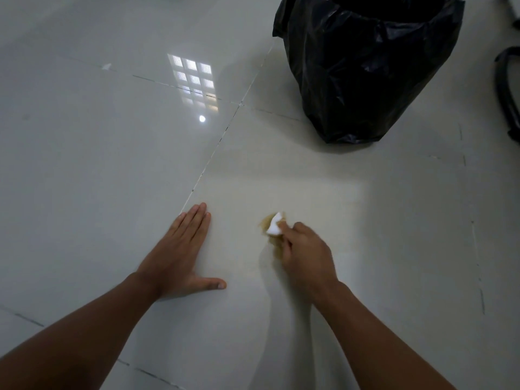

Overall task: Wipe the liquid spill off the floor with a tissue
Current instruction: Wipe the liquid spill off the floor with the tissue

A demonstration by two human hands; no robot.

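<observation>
A small brownish liquid spill point(266, 223) lies on the pale glossy floor tile point(281, 178), partly under my right hand. My right hand point(305, 253) is closed around a folded white tissue point(275, 226) and presses it onto the spill; the tissue's near edge looks stained brown. To the left, my left hand point(180, 256) rests flat on the tile, palm down, fingers together and thumb out, holding nothing.
A bin lined with a black plastic bag point(365, 68) stands on the floor at the upper right, well beyond the spill. A dark curved object point(508, 91) shows at the right edge. Grout lines point(216, 144) cross the tiles.
</observation>
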